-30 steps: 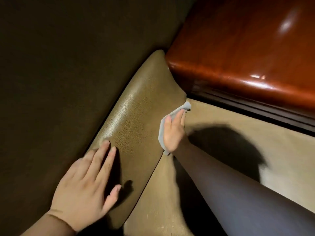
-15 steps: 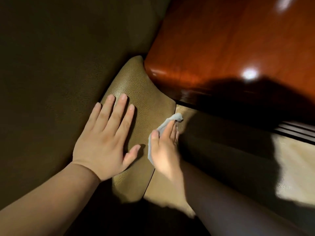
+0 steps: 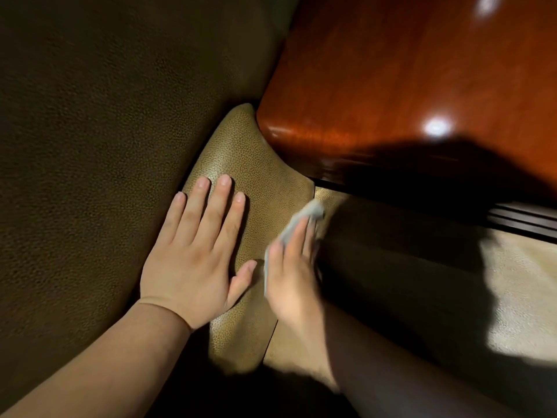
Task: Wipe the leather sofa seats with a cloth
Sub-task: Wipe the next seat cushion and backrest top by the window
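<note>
The dark olive leather sofa backrest [image 3: 99, 140] filled nine o'clock, the glossy red-brown wooden armrest [image 3: 422, 79] two o'clock. At centre, the flat, straight-fingered left hand [image 3: 199, 251] had slid up the tan leather cushion [image 3: 250, 164]. The right hand [image 3: 291, 273], blurred, pressed the small grey cloth [image 3: 297, 220] into the seam; wiping continued.

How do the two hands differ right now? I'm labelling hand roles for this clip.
The left hand lies flat and bare on the leather cushion, sharp in the frame; the right hand presses a grey cloth against the cushion's edge and is motion-blurred. The left wrist is bare, the right wears a dark sleeve. Both keep their fingers straight.
</note>
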`<state>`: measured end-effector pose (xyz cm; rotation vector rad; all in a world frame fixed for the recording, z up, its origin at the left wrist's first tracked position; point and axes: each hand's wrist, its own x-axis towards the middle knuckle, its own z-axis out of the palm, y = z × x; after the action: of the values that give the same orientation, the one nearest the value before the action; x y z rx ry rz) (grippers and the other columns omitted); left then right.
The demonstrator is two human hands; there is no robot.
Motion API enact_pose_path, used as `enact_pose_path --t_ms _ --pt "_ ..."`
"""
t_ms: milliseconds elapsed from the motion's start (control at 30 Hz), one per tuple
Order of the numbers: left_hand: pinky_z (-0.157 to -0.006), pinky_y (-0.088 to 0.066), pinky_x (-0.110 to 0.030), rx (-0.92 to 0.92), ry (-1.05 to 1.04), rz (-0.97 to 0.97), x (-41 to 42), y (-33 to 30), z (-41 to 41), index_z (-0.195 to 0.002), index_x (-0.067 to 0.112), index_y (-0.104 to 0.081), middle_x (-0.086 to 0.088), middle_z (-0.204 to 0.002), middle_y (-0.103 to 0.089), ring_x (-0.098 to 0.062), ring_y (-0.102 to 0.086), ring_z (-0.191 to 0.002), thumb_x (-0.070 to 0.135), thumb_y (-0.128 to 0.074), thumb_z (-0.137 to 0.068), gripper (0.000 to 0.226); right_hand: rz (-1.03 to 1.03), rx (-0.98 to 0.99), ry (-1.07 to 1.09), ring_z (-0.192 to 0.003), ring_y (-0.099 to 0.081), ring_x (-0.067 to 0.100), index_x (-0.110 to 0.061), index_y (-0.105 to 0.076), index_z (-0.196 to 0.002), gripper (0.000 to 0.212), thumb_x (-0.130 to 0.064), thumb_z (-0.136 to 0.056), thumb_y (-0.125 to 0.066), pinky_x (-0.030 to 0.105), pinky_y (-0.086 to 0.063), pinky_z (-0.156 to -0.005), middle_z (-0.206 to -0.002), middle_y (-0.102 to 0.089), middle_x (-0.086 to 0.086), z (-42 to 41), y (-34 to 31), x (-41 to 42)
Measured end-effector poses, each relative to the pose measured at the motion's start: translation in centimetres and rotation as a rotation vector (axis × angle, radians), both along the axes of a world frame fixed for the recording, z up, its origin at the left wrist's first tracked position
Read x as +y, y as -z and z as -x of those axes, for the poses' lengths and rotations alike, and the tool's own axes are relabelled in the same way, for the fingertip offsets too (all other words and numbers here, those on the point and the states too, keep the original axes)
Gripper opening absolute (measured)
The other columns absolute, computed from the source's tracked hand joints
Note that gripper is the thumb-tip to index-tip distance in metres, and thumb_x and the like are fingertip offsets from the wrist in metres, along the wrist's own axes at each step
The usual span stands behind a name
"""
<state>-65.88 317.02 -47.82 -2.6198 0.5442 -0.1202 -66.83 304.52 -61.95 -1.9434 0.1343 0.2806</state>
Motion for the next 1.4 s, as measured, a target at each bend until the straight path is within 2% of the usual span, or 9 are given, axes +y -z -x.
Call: enact_pose_path --t_ms 167,333,433,533,633,833,933,1133,1400 --pt "-0.126 -0.02 -0.061 -0.015 0.013 -0.01 0.2 0.3 -0.1 -0.162 0.004 -0.033 -0.024 -0.171 -0.02 -0.047 -0.023 -0.156 0.055 -0.054 -0.09 0.091 -0.187 0.082 0.363 -0.138 -0.043 0.028 -0.008 -0.04 -0.145 0.072 -0.059 -0.098 -0.022 0.046 -0.033 -0.117 -0.147 -0.045 0.016 -8.1 0.0 0.3" --pt "-0.125 -0.022 -0.062 -0.014 0.011 -0.002 0.1 0.3 -0.1 -0.162 0.004 -0.035 -0.023 -0.171 -0.023 -0.046 -0.024 -0.156 0.053 -0.062 -0.085 0.095 -0.206 0.209 0.118 -0.159 0.007 0.015 -0.01 0.005 -0.165 0.082 -0.056 -0.1 -0.019 0.021 0.009 -0.122 -0.173 0.009 0.012 -1.1 -1.5 0.3" --pt "-0.124 -0.023 -0.063 -0.016 0.0 -0.025 0.3 0.6 0.0 -0.161 0.003 -0.036 -0.024 -0.17 -0.024 -0.047 -0.024 -0.156 0.05 -0.063 -0.084 0.094 -0.176 0.437 0.167 -0.159 0.0 0.028 -0.011 -0.002 -0.166 0.085 -0.063 -0.1 -0.017 0.038 0.007 -0.127 -0.172 0.003 0.017 -6.3 -5.2 0.7" --pt "-0.126 -0.02 -0.063 -0.031 0.023 0.003 0.8 1.2 0.1 -0.154 0.0 -0.047 -0.029 -0.161 -0.038 -0.05 -0.029 -0.153 0.052 -0.051 -0.092 0.081 -0.088 0.245 -0.028 -0.156 0.01 0.039 -0.017 -0.009 -0.163 0.075 -0.054 -0.098 -0.017 0.055 0.004 -0.126 -0.169 0.009 0.026 -10.2 -11.5 2.7" --pt "-0.128 -0.016 -0.059 -0.016 0.008 0.036 0.6 1.2 0.2 -0.159 0.001 -0.04 -0.028 -0.163 -0.035 -0.048 -0.029 -0.154 0.054 -0.04 -0.097 0.082 -0.142 0.064 -0.061 -0.157 0.023 0.027 -0.017 0.01 -0.165 0.076 -0.044 -0.109 -0.033 0.043 0.013 -0.127 -0.169 0.022 0.018 -8.8 -12.8 2.8" --pt "-0.126 -0.02 -0.061 0.012 -0.024 0.023 0.4 0.5 0.3 -0.162 -0.002 -0.029 -0.022 -0.172 -0.017 -0.043 -0.02 -0.159 0.054 -0.055 -0.087 0.097 -0.089 0.265 -0.138 -0.157 -0.021 0.024 -0.014 -0.01 -0.163 0.06 -0.038 -0.111 -0.029 0.022 -0.009 -0.125 -0.169 -0.018 0.022 -3.8 -4.7 -4.1" --pt "-0.127 -0.019 -0.06 0.097 -0.065 0.02 0.2 0.1 0.4 -0.164 0.0 -0.025 -0.021 -0.173 -0.014 -0.041 -0.015 -0.16 0.056 -0.054 -0.088 0.099 -0.09 0.352 -0.05 -0.124 -0.059 0.019 -0.037 -0.023 -0.157 0.047 -0.03 -0.112 -0.033 0.017 -0.043 -0.088 -0.143 -0.057 0.016 -4.1 -6.7 -7.6" --pt "-0.132 -0.007 -0.048 0.344 -0.338 0.195 -2.8 -4.1 -0.3 -0.166 0.017 -0.023 -0.006 -0.176 -0.014 -0.025 -0.008 -0.162 0.063 -0.045 -0.091 0.091 0.321 0.129 -0.337 -0.116 -0.063 0.035 -0.015 -0.053 -0.137 0.044 -0.042 -0.112 -0.029 0.042 -0.05 -0.1 -0.123 -0.068 0.015 -4.5 -15.1 -14.2" --pt "-0.102 -0.053 -0.039 0.595 -0.817 0.646 -14.9 -15.7 6.5 -0.151 0.026 -0.05 -0.004 -0.138 -0.068 -0.029 -0.064 -0.125 0.057 -0.051 -0.103 0.057 0.475 0.193 -0.503 -0.095 -0.067 0.028 -0.026 -0.057 -0.103 0.04 -0.062 -0.102 -0.042 0.046 -0.057 -0.09 -0.095 -0.065 0.001 -2.4 -29.6 -21.2"
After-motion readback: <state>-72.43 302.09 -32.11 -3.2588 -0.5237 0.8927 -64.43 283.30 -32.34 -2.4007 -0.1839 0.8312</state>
